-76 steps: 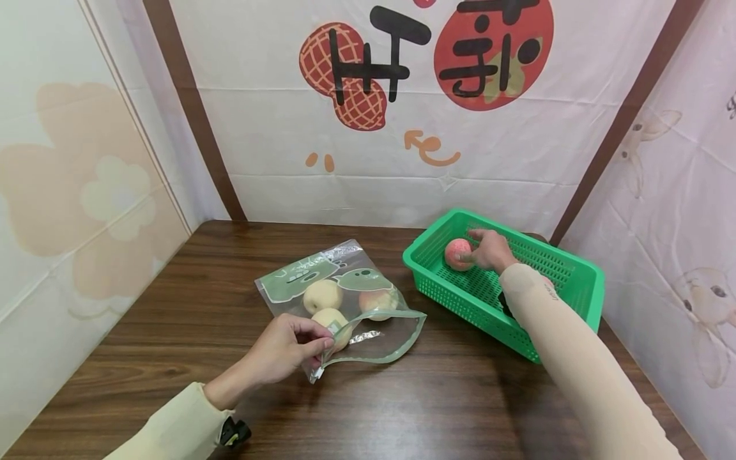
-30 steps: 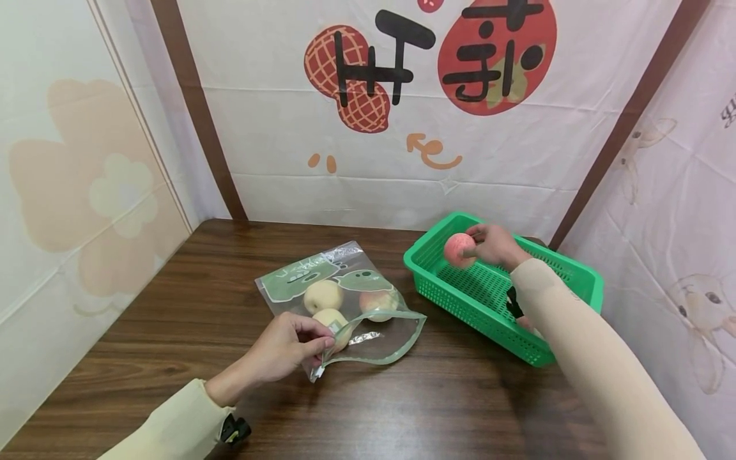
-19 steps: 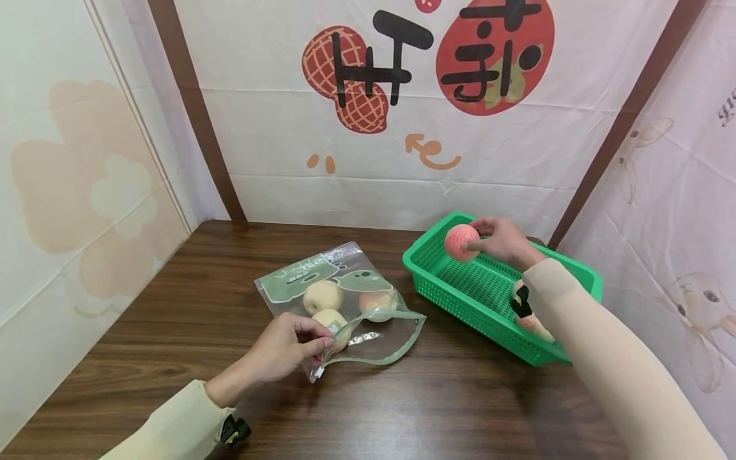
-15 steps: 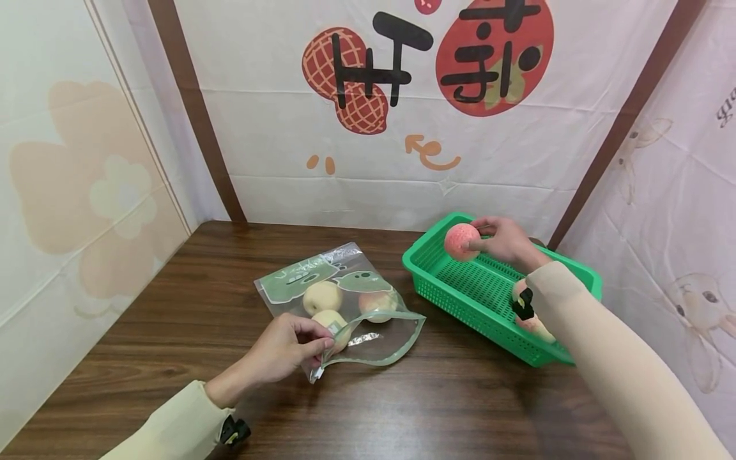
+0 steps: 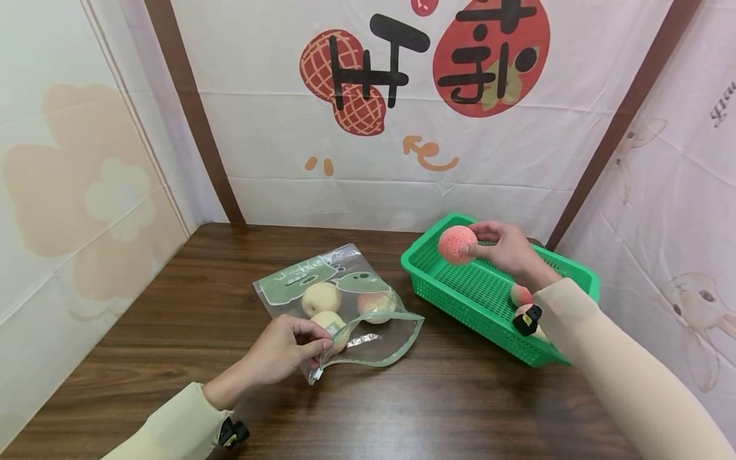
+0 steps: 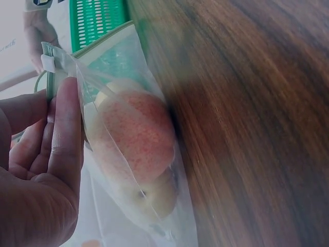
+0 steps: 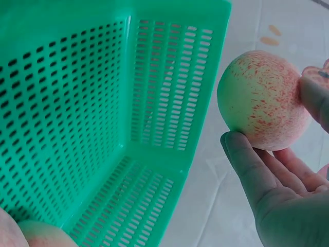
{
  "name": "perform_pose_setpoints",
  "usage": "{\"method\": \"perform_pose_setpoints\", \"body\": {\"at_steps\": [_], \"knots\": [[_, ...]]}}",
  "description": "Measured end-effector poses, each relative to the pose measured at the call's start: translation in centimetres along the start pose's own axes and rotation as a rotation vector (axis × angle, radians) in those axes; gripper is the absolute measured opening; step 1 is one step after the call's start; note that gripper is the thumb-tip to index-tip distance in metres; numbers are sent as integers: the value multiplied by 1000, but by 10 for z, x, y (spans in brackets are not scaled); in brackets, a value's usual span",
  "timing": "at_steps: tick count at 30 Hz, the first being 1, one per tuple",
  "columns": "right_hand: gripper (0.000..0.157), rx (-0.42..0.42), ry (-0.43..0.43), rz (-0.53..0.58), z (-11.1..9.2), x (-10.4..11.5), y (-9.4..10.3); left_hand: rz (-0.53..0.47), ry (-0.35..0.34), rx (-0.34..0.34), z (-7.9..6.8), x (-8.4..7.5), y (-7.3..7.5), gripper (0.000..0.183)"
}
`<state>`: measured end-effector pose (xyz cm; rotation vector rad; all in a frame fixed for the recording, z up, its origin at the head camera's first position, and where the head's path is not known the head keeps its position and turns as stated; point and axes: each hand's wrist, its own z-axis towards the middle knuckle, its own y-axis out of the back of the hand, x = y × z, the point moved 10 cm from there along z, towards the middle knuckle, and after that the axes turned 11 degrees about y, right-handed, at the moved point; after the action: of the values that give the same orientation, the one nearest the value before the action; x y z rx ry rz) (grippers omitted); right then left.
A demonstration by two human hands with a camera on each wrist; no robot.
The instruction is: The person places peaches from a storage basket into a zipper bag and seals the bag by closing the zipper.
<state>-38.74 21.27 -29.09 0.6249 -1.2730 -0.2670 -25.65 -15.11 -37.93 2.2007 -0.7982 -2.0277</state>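
Note:
My left hand point(image 5: 278, 351) pinches the rim of a clear zip bag point(image 5: 296, 281) with green printing, near its white slider. The bag lies on the table with its mouth partly open. Two pale yellow fruits point(image 5: 321, 299) and a red-blushed peach point(image 5: 376, 304) are inside. My right hand point(image 5: 506, 249) holds a pink-red speckled peach point(image 5: 457, 245) between thumb and fingers, over the left end of the green basket point(image 5: 428, 287). The right wrist view shows this peach point(image 7: 264, 100) raised beside the basket wall, its lower side paler. Several more peaches point(image 5: 521, 294) sit at the basket's right end, partly hidden by the sleeve.
The dark wooden table point(image 5: 414, 409) carries the bag at its middle and the basket at the back right. A printed white cloth point(image 5: 264, 191) hangs behind it, with other cloth panels at both sides.
The right hand has taken hold of the peach in the basket and lifted it above the basket floor; lately it has shifted slightly left. The left hand has stayed on the bag's rim.

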Motion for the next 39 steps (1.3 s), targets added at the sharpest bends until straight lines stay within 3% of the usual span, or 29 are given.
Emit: {"method": "perform_pose_setpoints", "body": {"at_steps": [19, 39], "knots": [[58, 15, 38, 60, -25, 28, -27, -15, 11, 6, 1, 2, -1, 11], [58, 109, 111, 132, -52, 48, -72, -22, 13, 9, 2, 3, 0, 10]]}}
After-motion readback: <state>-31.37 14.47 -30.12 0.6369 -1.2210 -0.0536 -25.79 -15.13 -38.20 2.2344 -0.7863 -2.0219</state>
